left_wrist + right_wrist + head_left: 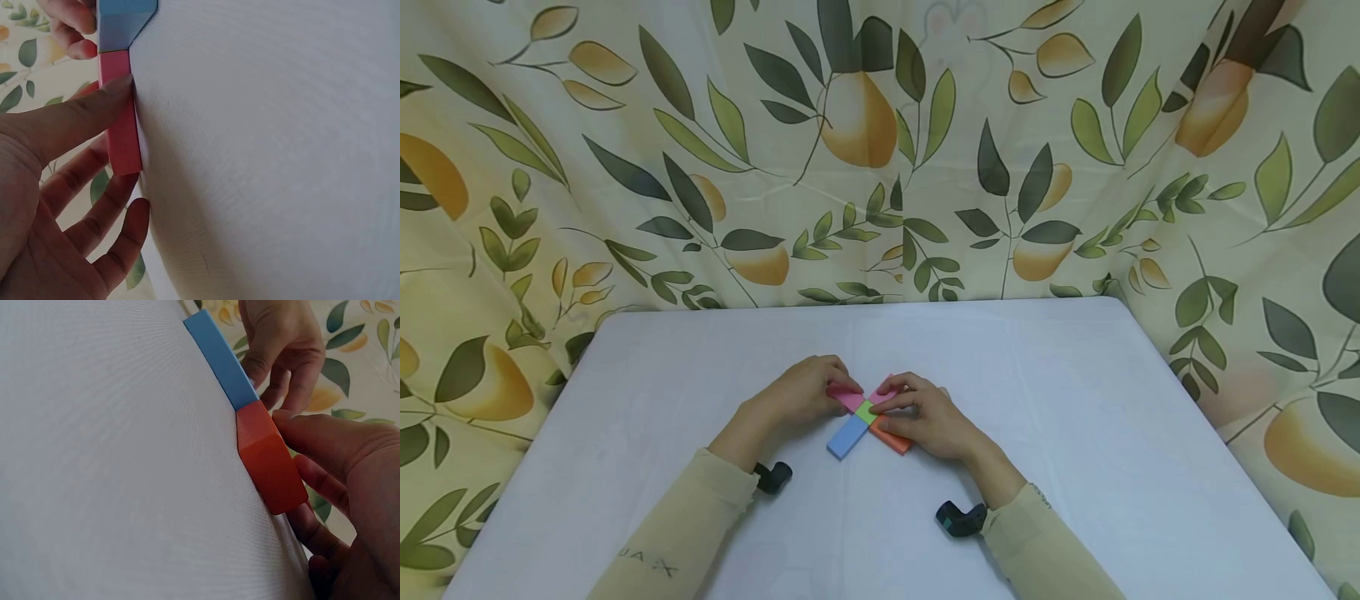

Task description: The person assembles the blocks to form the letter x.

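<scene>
Flat coloured blocks form an X on the white table. A green block (865, 412) sits in the middle. From it a blue block (847, 437) runs to the near left and an orange block (891, 437) to the near right. Two pink blocks point away on the far side. My left hand (808, 388) pinches the left pink block (124, 134), thumb on its near face, other fingers behind it. My right hand (928, 419) has its thumb on the orange block (269, 465), while its fingertips reach over the green and right pink block (887, 385).
The white cloth-covered table (1037, 358) spreads around the blocks. A curtain printed with fruit and leaves (880, 208) hangs behind and at both sides. Each wrist carries a small black camera, one on the left (775, 478) and one on the right (961, 519).
</scene>
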`<act>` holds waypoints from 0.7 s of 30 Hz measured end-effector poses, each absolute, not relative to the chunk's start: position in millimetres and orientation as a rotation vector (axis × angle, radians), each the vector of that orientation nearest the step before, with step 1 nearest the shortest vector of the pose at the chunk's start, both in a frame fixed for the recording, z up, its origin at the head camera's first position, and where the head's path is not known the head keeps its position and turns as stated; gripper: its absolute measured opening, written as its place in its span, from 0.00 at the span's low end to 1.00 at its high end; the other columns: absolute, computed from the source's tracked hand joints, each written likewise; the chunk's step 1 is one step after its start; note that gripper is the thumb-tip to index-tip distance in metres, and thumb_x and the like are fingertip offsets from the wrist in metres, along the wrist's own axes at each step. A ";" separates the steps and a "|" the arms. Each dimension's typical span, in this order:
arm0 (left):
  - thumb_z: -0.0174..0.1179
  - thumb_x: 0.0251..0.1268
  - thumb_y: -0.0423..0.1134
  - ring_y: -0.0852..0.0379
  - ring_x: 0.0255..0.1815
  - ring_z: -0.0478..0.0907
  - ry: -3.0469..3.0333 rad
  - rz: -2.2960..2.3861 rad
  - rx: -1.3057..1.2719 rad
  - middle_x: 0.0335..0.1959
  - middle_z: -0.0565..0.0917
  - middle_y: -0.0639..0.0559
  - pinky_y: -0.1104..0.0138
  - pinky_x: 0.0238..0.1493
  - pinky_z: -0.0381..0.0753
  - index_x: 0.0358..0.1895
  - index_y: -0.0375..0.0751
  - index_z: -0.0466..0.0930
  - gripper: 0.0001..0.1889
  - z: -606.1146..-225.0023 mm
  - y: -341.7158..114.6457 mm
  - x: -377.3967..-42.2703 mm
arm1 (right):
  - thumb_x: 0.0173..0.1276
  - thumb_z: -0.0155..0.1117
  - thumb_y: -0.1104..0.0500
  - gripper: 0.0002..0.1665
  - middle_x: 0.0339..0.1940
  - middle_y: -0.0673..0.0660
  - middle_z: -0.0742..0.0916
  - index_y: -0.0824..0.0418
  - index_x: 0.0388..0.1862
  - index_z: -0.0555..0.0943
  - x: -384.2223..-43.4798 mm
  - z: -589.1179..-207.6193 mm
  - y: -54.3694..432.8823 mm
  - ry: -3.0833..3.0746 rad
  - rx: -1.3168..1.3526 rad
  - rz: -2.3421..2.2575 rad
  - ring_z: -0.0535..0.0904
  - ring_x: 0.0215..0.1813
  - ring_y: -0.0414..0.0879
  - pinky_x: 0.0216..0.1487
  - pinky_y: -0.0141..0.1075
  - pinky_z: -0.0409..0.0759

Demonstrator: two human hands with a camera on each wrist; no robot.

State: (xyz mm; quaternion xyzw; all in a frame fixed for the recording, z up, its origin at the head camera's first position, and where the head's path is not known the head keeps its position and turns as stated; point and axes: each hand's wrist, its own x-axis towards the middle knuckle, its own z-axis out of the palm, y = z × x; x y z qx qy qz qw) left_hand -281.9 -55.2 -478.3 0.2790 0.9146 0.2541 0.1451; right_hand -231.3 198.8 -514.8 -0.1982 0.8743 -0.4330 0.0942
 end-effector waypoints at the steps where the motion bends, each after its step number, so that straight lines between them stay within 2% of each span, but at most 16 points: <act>1: 0.75 0.61 0.39 0.59 0.52 0.77 2.636 0.734 0.805 0.47 0.82 0.63 0.59 0.58 0.78 0.53 0.59 0.91 0.16 -478.6 -55.2 -281.8 | 0.68 0.74 0.53 0.13 0.63 0.39 0.80 0.40 0.51 0.91 -231.3 -514.7 198.7 2.595 -0.587 -1.282 0.69 0.75 0.45 0.69 0.54 0.56; 12: 0.74 0.63 0.38 0.60 0.54 0.76 2.648 0.724 0.774 0.49 0.82 0.62 0.60 0.61 0.77 0.56 0.59 0.89 0.19 -479.2 -55.4 -279.5 | 0.69 0.74 0.52 0.13 0.63 0.39 0.80 0.39 0.51 0.91 -231.4 -514.2 199.3 2.602 -0.603 -1.277 0.69 0.75 0.45 0.69 0.54 0.57; 21: 0.72 0.63 0.35 0.58 0.55 0.77 2.651 0.735 0.756 0.55 0.82 0.58 0.59 0.62 0.78 0.60 0.54 0.86 0.21 -480.0 -56.6 -279.2 | 0.69 0.74 0.52 0.13 0.64 0.42 0.81 0.42 0.52 0.91 -231.0 -513.1 198.9 2.605 -0.620 -1.265 0.70 0.75 0.47 0.69 0.54 0.57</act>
